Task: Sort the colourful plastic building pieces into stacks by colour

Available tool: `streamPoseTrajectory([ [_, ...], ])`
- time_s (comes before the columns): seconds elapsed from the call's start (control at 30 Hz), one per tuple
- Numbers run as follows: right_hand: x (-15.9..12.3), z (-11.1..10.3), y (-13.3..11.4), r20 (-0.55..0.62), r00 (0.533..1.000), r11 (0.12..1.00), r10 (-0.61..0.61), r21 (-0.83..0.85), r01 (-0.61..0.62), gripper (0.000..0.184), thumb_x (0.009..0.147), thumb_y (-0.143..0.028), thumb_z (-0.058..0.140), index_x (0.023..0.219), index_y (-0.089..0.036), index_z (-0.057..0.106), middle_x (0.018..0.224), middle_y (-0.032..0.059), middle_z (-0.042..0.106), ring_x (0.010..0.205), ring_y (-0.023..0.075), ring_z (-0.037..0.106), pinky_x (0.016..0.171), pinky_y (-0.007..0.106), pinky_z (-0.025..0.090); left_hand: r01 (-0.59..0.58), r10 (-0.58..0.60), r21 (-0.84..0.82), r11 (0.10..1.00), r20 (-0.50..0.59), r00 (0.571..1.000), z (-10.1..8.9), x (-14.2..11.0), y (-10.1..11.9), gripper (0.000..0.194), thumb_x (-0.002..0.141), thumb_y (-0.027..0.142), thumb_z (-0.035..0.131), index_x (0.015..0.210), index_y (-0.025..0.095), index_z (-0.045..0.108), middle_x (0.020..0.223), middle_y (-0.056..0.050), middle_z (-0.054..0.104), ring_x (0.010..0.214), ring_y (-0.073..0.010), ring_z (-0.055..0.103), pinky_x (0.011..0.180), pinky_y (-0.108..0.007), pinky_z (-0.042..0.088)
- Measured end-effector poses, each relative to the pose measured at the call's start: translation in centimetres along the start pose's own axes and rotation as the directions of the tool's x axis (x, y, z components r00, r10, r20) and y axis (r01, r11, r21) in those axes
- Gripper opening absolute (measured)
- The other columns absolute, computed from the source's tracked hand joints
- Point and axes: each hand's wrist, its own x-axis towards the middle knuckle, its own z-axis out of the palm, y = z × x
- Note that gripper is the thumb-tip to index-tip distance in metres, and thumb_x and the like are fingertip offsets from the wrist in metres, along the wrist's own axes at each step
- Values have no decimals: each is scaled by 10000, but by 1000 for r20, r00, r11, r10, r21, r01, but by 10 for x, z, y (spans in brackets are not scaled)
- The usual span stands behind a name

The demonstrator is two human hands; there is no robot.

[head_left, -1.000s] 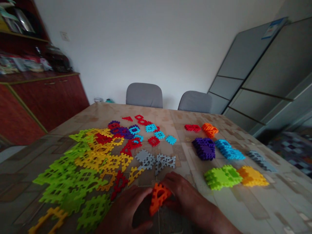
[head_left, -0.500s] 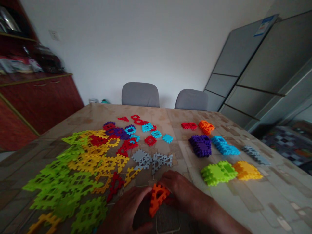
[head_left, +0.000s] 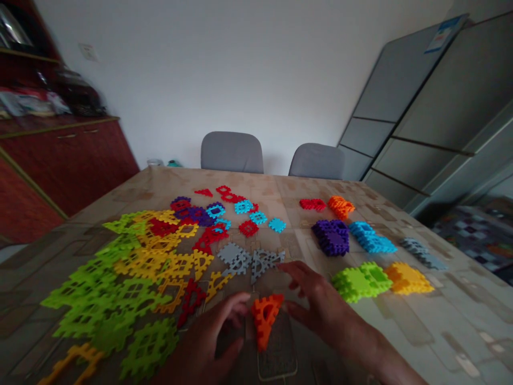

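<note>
An orange triangular waffle-block piece stands on the table between my hands, with its lower tip near a dark rectangular mat. My left hand is just left of it, fingers loosely curled and holding nothing. My right hand is to its upper right, fingers spread above the tabletop and off the piece. Grey pieces lie just beyond my hands, and a dark red piece lies left of my left hand. A large spread of lime-green pieces and yellow pieces covers the left.
Sorted stacks stand at the right: red, orange, purple, blue, grey, green and yellow. Small loose pieces lie at the far middle. Grey chairs stand beyond the patterned table, with a red cabinet at left.
Both hands have drawn apart from the orange piece, and my right hand has lifted off it with its fingers spread. The piece stays in about the same place.
</note>
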Motion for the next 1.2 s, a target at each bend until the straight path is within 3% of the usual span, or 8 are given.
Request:
streamPoseTrajectory([
  [0.1, -13, 14, -5, -11, 991, 985, 137, 109, -135, 769, 831, -263, 741, 1522, -214, 406, 1450, 176, 513, 812, 176, 686, 728, 360, 607, -19, 19, -7, 1000, -31, 999, 0, 3, 2, 619, 827, 200, 530, 1436, 303, 487, 1237, -60, 714, 999, -214, 706, 901, -352, 569],
  [0.3, -15, 31, -22, 81, 976, 979, 202, 11, -203, 963, 741, -296, 818, 1572, -195, 341, 1584, 206, 354, 1336, 354, 525, 1095, 508, 462, -11, 11, 93, 996, 7, 1000, 6, 9, -3, 752, 767, 191, 643, 1484, 327, 462, 1445, -64, 604, 1235, -280, 621, 1075, -445, 484],
  [0.5, -12, 25, -24, 184, 964, 981, 190, -57, -183, 1057, 650, -245, 886, 1567, -208, 364, 1585, 196, 374, 1438, 377, 402, 1151, 511, 397, -23, -10, 219, 975, 146, 989, 11, 16, 7, 1021, 666, 308, 852, 1563, 299, 363, 1519, -116, 539, 1338, -365, 551, 1102, -502, 464],
  [0.6, -8, 18, -17, 195, 970, 989, 146, -36, -142, 948, 676, -125, 837, 1526, -189, 422, 1541, 177, 439, 1395, 320, 466, 1138, 448, 419, -9, -36, 280, 960, 155, 987, 12, 19, 18, 1078, 621, 241, 851, 1574, 265, 347, 1517, -136, 539, 1351, -386, 535, 1124, -525, 437],
  [0.7, -1, 18, -10, 166, 985, 998, 55, 13, -58, 672, 722, -48, 778, 1351, -176, 580, 1357, 136, 592, 1236, 265, 589, 1050, 396, 491, 34, -89, 304, 952, 168, 982, 12, 23, 28, 1026, 656, 183, 782, 1580, 223, 338, 1502, -154, 550, 1337, -369, 553, 1111, -509, 454],
  [0.83, 8, 21, -5, 143, 990, 999, -3, 52, -4, 362, 790, -18, 699, 1116, -170, 665, 1183, 100, 647, 1061, 223, 652, 918, 345, 547, 10, -67, 316, 949, 171, 983, 9, 28, 35, 978, 682, 155, 706, 1582, 207, 325, 1495, -154, 556, 1336, -352, 559, 1108, -491, 464],
  [1.07, 4, 2, -6, 183, 981, 997, -67, -31, 74, 468, 829, -138, 763, 1271, -207, 627, 1298, 109, 631, 1177, 263, 614, 1020, 406, 500, -17, -30, 277, 961, 164, 986, 6, 27, 31, 983, 705, 286, 803, 1571, 211, 344, 1485, -163, 566, 1335, -376, 557, 1086, -508, 486],
  [1.2, 6, -5, -7, 189, 974, 988, -123, -68, 138, 283, 920, -176, 698, 1200, -214, 680, 1200, 86, 672, 1099, 233, 643, 957, 351, 518, -56, 20, 322, 945, 114, 993, 12, 23, 17, 983, 690, 413, 872, 1544, 250, 413, 1459, -150, 595, 1307, -399, 576, 1075, -530, 488],
])
